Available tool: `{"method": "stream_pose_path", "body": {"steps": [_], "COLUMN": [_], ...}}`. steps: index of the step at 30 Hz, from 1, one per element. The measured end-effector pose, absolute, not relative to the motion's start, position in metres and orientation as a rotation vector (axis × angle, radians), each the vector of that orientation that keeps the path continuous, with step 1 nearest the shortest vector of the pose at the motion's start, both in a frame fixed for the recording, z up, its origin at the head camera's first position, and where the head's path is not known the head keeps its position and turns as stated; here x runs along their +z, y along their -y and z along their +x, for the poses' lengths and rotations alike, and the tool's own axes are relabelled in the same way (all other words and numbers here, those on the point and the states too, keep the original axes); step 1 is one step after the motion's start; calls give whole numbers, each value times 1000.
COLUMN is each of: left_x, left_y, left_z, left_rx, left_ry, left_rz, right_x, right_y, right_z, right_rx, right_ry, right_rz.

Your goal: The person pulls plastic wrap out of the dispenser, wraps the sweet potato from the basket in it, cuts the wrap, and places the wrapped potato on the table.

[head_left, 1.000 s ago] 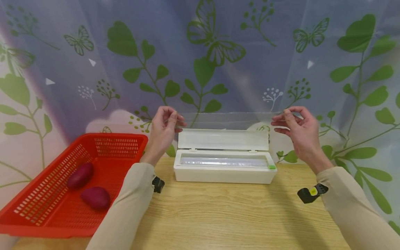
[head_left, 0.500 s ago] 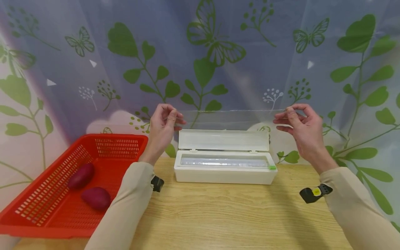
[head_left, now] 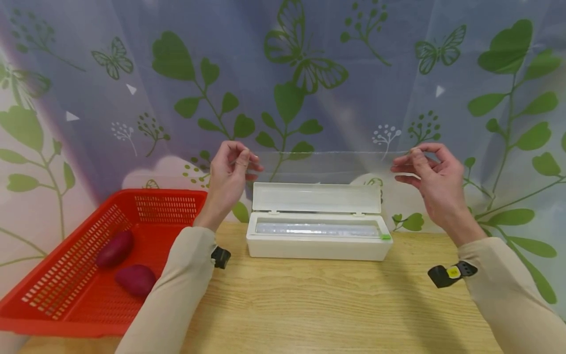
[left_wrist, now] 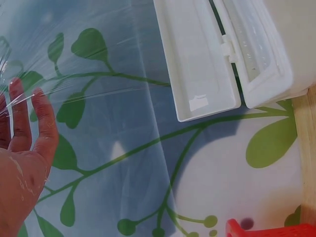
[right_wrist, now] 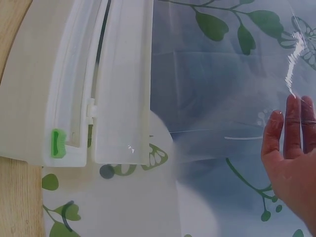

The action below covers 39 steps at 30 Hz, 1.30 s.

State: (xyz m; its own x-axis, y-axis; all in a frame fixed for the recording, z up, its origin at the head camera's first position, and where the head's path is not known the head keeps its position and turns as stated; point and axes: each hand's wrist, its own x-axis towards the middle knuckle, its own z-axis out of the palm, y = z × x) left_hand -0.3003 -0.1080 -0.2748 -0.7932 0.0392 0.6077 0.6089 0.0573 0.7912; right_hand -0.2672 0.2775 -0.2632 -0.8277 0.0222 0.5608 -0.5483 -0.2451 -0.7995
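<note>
A clear sheet of cling film [head_left: 327, 164] is stretched between my two hands, above and behind the white dispenser box. My left hand [head_left: 230, 172] pinches its left upper corner between thumb and forefinger. At the other corner, my right hand [head_left: 435, 179] pinches the film the same way. Below stands the white cling film dispenser [head_left: 318, 250], its lid [head_left: 316, 197] tipped back. Inside lies the film roll [head_left: 316, 229], and a green slide cutter [head_left: 385, 237] sits at the right end. In the left wrist view, creased film [left_wrist: 64, 91] crosses the fingers.
A red plastic basket [head_left: 170, 196] stands at the left on the wooden table [head_left: 327, 305]. It holds two purple sweet potatoes, one [head_left: 116, 249] behind the other [head_left: 136, 280]. A curtain [head_left: 345, 113] with leaf and butterfly prints hangs close behind the dispenser.
Both hands have risen slightly and the right hand has moved farther right, with the film's upper edge going up between them. The dispenser and basket stay in place.
</note>
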Motion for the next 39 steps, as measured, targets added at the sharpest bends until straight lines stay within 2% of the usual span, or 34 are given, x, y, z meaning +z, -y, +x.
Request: {"method": "stream_pose_path", "body": {"steps": [13, 39], "left_x": [-270, -304], "left_y": [109, 123], "left_z": [-288, -218], "left_rx": [-1763, -1711], "left_ry": [1915, 1877], "left_rz": [-653, -769], "right_x": [-260, -297], "right_y": [-278, -290], "right_z": [-254, -193], "right_rx": [2061, 2071], "right_ry": [1651, 1682], "right_rz": [671, 906]}}
